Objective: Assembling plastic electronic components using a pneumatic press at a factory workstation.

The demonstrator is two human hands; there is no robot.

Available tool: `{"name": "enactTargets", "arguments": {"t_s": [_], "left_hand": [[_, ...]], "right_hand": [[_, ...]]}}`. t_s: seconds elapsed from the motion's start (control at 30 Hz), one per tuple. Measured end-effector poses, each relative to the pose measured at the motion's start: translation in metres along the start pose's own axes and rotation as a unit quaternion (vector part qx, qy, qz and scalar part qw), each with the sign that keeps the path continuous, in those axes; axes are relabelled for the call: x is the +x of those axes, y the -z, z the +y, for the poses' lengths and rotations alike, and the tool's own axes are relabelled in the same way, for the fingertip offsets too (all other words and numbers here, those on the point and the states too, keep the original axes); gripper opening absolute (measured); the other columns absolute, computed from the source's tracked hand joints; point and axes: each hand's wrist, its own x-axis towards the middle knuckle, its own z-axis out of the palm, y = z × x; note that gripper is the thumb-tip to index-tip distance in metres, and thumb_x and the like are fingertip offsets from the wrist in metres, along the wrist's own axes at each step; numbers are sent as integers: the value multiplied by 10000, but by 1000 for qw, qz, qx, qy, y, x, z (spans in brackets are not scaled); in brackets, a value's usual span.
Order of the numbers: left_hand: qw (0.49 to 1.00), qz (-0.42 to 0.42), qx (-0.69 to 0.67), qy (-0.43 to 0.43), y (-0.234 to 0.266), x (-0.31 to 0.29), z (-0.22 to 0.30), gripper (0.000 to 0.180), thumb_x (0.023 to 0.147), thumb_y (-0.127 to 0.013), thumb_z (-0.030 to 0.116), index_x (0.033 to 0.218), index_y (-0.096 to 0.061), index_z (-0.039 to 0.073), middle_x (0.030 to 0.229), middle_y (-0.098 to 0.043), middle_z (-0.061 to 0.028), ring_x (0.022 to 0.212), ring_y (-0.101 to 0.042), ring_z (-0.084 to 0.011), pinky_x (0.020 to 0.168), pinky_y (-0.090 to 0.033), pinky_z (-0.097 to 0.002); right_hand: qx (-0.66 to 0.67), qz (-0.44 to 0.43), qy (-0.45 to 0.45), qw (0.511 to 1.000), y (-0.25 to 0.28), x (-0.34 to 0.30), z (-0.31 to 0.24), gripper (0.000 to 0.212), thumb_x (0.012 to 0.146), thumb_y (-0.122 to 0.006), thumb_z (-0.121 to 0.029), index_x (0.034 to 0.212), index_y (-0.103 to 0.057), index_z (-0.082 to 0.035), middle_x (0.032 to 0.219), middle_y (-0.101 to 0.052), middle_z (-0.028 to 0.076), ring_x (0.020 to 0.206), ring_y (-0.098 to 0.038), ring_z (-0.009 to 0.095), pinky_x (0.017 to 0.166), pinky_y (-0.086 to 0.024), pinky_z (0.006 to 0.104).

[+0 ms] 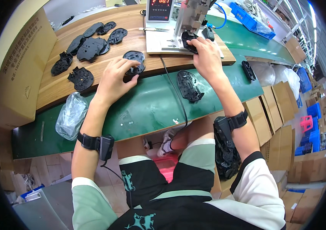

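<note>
My right hand (208,57) grips a black plastic shell (188,41) under the head of a small bench press (191,19), fingertips on its near edge. To the left, my left hand (116,79) curls around the near side of another black plastic shell (133,56) at the wooden board's front edge, fingers on top and thumb by the lower rim. Between my arms, a black shell with ribbed insides (189,86) lies on the green tabletop (151,103). Several similar shells (90,49) are spread and piled on the wooden board (61,86).
A control box with a red display (159,10) stands beside the press, tweezers (153,29) before it. A cable (173,88) crosses the tabletop. At left are a clear plastic bag (71,117) and a cardboard box (13,73). A black part (248,71) lies at right.
</note>
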Motion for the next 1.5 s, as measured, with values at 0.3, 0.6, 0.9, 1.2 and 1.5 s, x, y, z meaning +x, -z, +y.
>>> {"name": "enactTargets", "arguments": {"t_s": [0.3, 0.6, 0.9, 1.2, 1.5], "left_hand": [[1000, 21, 13, -7, 0, 1, 0, 357, 853, -840, 139, 1186, -725, 76, 1084, -739, -96, 1078, -649, -294, 968, -517, -407], [999, 2, -45, 23, -5, -2, -2, 329, 878, -816, 158, 1178, -717, 67, 1125, -736, -116, 1117, -660, -313, 973, -530, -417], [998, 31, 39, 42, 0, -2, 0, 314, 918, -783, 201, 1187, -701, 60, 1123, -693, -150, 1105, -641, -319, 970, -515, -413], [917, 138, 309, 212, 6, -5, -10, 308, 978, -625, 281, 1187, -674, 59, 1102, -678, -122, 1103, -643, -272, 1036, -409, -501], [905, 83, 304, 285, 4, -9, -14, 439, 966, -612, 257, 1298, -487, -2, 1206, -658, -249, 1148, -642, -413, 958, -483, -571]], "right_hand": [[10, 3, 1, 1000, 0, 0, 1, 384, 753, -669, 68, 1103, -740, -74, 1040, -699, 109, 1056, -654, 339, 947, -534, 458], [10, -3, 3, 1000, 2, 1, 0, 377, 749, -674, 65, 1096, -741, -70, 1049, -707, 113, 1055, -654, 341, 954, -532, 459], [6, -6, 0, 1000, 1, 1, 2, 387, 753, -684, 63, 1111, -740, -75, 1071, -708, 108, 1066, -652, 338, 961, -534, 458], [6, -9, 0, 1000, 2, 1, 1, 384, 756, -683, 66, 1112, -739, -69, 1064, -705, 107, 1066, -652, 338, 950, -538, 458], [7, -8, -2, 1000, 1, 2, 3, 367, 766, -659, 55, 1106, -736, -61, 1071, -705, 109, 1046, -654, 340, 943, -534, 458]]}}
